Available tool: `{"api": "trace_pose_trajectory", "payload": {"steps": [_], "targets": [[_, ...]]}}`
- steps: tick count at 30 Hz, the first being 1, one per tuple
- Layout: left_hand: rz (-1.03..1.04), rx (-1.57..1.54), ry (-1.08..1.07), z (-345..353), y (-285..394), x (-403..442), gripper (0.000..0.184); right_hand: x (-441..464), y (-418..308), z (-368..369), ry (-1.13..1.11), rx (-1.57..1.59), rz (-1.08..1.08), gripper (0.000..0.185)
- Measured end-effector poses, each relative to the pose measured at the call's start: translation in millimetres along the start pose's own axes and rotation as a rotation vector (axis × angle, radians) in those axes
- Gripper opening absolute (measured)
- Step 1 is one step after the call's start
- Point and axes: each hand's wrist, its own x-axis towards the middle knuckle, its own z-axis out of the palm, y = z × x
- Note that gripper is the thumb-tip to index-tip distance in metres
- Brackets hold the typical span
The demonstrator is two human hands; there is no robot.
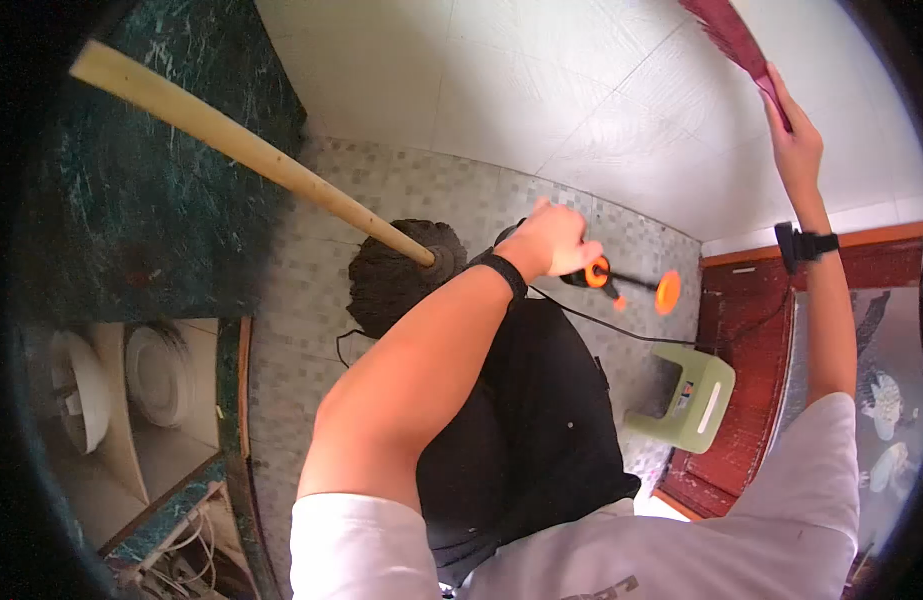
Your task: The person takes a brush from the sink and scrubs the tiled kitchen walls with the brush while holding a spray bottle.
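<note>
My left hand (pixel 553 238) is curled closed in front of my legs, its fingers slightly blurred. A black and orange tool (pixel 598 272) sticks out of it, with a thin dark rod ending in an orange disc (pixel 668 292); its exact kind is unclear. Raised at the upper right, my right hand (pixel 796 140) grips the handle of a dark pink brush (pixel 731 38) with a ragged bristle edge, partly cut off by the frame. Left of my left hand stands a mop with a wooden pole (pixel 251 150) and a dark grey head (pixel 396 285).
A light green stool (pixel 696 400) stands by a dark red wooden panel (pixel 736 375). A black cord (pixel 621 328) runs toward it. Dishes (pixel 161 375) sit in a cabinet under the green marbled surface (pixel 151 200). A white tiled wall (pixel 541 90) rises ahead.
</note>
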Motion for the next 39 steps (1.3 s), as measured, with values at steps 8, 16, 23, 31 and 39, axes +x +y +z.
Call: {"api": "trace_pose_trajectory", "payload": {"steps": [8,16,23,31,39], "targets": [[-0.484,-0.408,0.458,-9,-41,-18,0.049,-182,23,5,-0.198,-0.097,0.336,0.052],[-0.532,-0.890,0.703,-40,-43,-46,0.031,-296,-21,93,-0.152,0.069,0.796,0.050],[-0.514,-0.889,0.428,-43,-53,-60,0.027,-281,-38,185,0.582,1.067,1.715,0.034],[-0.577,-1.009,0.077,-38,-58,-48,0.019,-280,-93,259,0.641,1.981,2.172,0.032],[-0.564,-0.974,0.253,-22,-62,-60,0.026,-280,-100,289,0.913,1.721,1.923,0.023]]}}
